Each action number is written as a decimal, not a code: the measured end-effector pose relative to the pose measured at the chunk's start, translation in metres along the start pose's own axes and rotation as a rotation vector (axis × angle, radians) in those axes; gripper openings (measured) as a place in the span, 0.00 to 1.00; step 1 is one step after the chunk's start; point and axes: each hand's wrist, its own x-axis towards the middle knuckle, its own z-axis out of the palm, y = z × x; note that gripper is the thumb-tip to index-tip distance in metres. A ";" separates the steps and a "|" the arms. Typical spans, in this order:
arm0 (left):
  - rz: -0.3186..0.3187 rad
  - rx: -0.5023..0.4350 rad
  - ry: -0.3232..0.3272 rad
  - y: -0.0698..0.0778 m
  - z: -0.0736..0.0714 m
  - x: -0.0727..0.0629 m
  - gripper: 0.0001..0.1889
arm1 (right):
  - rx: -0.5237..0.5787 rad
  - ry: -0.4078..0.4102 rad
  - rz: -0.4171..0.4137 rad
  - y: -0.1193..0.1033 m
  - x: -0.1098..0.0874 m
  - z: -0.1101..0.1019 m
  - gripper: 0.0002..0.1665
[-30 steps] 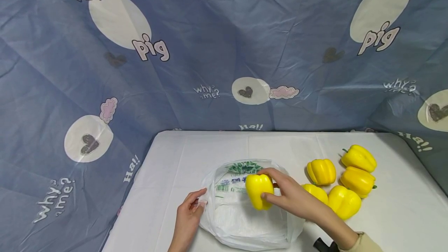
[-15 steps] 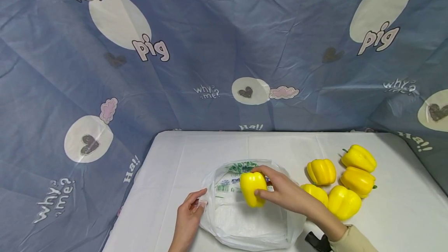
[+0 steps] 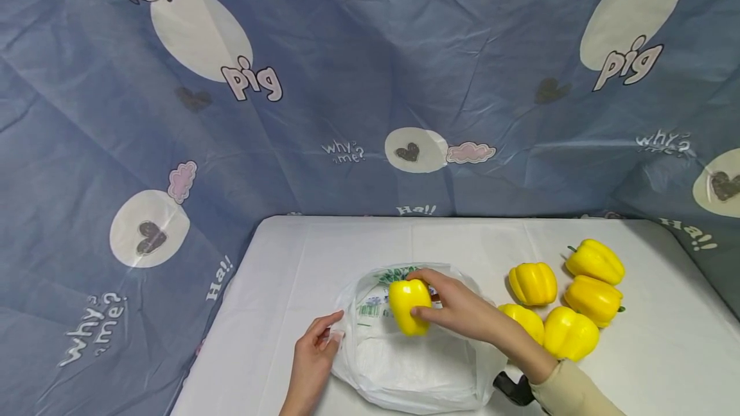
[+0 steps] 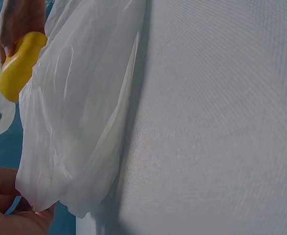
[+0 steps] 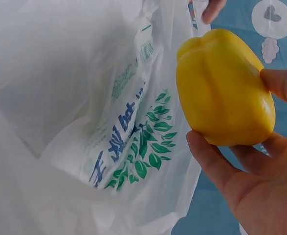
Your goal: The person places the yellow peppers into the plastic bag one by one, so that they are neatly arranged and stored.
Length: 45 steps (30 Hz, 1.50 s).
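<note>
Head view: right hand (image 3: 453,303), fingers curled round a pepper (image 3: 408,309) over a bag (image 3: 413,368); left hand (image 3: 314,355), fingers pinching the bag's edge.

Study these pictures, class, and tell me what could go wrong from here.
The smooth yellow bell pepper, gripped by the right hand, could slip and drop. The thin plastic bag could sag or shift, since the left hand pinches it only at one edge. The right forearm, which appears close to the other bell peppers, might nudge one.
</note>
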 end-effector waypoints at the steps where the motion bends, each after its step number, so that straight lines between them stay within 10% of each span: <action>1: -0.002 0.001 0.000 0.000 0.000 0.000 0.22 | 0.001 -0.006 0.001 0.000 0.001 0.000 0.27; 45: -0.018 0.035 -0.005 0.002 0.000 -0.003 0.22 | -0.012 -0.033 -0.026 0.022 0.054 0.045 0.29</action>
